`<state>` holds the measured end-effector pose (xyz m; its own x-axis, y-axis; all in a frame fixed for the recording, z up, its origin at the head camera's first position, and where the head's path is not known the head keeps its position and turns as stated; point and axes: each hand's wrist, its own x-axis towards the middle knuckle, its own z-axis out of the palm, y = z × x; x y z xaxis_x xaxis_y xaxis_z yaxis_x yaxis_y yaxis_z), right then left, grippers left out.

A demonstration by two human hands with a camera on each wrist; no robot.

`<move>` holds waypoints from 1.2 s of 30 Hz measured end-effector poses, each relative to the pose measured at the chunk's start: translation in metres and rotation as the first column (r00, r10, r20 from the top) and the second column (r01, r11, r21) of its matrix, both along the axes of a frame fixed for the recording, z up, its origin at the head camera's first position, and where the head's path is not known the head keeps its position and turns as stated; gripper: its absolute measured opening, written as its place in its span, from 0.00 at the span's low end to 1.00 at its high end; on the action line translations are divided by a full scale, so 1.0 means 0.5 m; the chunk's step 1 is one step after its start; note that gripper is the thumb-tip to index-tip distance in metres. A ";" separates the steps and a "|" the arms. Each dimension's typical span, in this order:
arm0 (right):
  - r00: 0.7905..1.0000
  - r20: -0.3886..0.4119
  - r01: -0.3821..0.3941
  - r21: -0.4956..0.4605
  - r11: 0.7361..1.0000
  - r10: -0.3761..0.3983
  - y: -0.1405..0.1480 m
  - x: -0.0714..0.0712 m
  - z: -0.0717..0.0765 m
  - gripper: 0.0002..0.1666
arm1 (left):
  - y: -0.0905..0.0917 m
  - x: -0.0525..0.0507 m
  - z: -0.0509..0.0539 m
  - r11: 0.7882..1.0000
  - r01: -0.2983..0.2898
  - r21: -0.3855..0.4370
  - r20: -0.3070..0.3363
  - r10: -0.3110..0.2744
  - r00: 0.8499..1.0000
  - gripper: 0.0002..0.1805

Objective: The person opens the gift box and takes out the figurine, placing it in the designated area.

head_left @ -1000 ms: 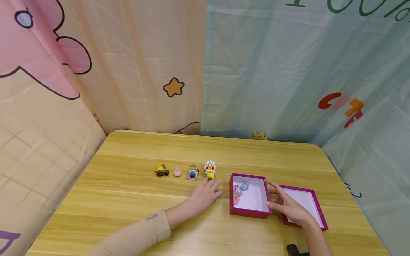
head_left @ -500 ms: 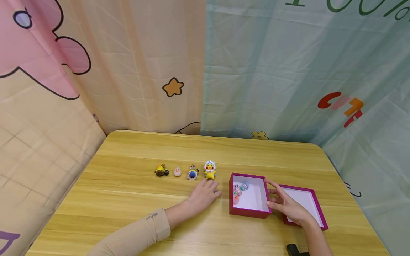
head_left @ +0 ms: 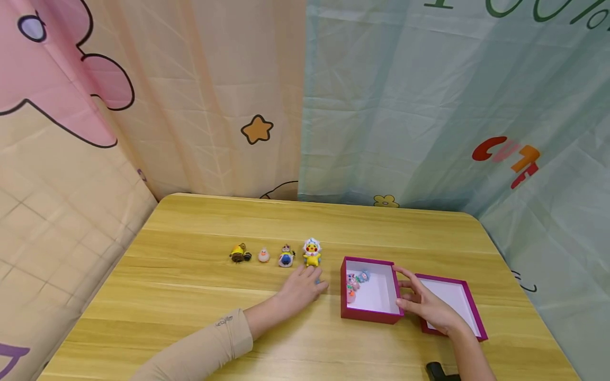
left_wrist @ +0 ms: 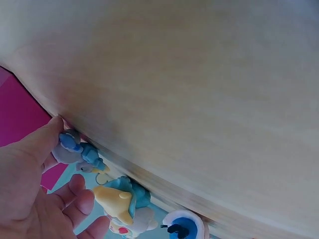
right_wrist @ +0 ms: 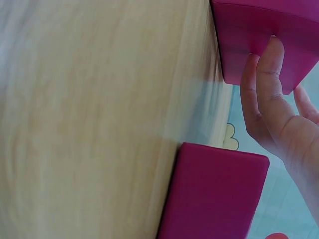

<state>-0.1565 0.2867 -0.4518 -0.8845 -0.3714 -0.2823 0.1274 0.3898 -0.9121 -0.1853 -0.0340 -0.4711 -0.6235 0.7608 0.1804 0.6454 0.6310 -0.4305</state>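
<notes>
My left hand (head_left: 300, 288) pinches a small blue-and-grey toy figurine (left_wrist: 84, 155) between thumb and finger, low over the table. From the head view the hand hides most of it. Just beyond the fingers stands a yellow figurine with a white hood (head_left: 312, 253). The magenta box (head_left: 371, 316) lies open-topped to the right, with several small pastel figurines (head_left: 352, 283) along its left inner side. My right hand (head_left: 431, 308) rests its fingertips against the box's right wall; in the right wrist view the fingers (right_wrist: 269, 74) touch that wall from outside.
A row continues leftward with a blue figurine (head_left: 286, 256), a small white-and-pink figurine (head_left: 263, 255) and a yellow-and-brown one (head_left: 239, 254). The magenta lid (head_left: 472, 312) lies inside-up, partly under the right hand. A black object (head_left: 436, 371) sits at the table's front edge.
My left hand has shifted very slightly, and a bit of the blue figurine now shows at its fingers. The right hand and box stay put.
</notes>
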 end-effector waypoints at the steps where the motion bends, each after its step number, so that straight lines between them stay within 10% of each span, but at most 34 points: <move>1: 1.000 0.002 0.001 0.001 1.000 -0.001 0.000 0.000 0.000 0.44 | 0.000 0.000 0.000 1.000 0.001 0.003 0.001 -0.001 1.000 0.11; 25: 1.000 0.007 -0.004 -0.010 1.000 0.004 0.001 -0.001 0.004 0.45 | 0.000 0.002 0.016 0.998 0.006 0.058 0.152 -0.015 0.988 0.17; 36: 1.000 0.002 0.003 0.000 1.000 -0.003 -0.002 0.001 0.005 0.45 | 0.021 0.009 0.048 0.962 0.036 0.269 0.160 -0.082 0.984 0.17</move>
<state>-0.1560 0.2858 -0.4495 -0.8852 -0.3685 -0.2840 0.1303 0.3897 -0.9117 -0.1810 -0.0237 -0.4471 -0.6174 0.7365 0.2764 0.7335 0.6660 -0.1360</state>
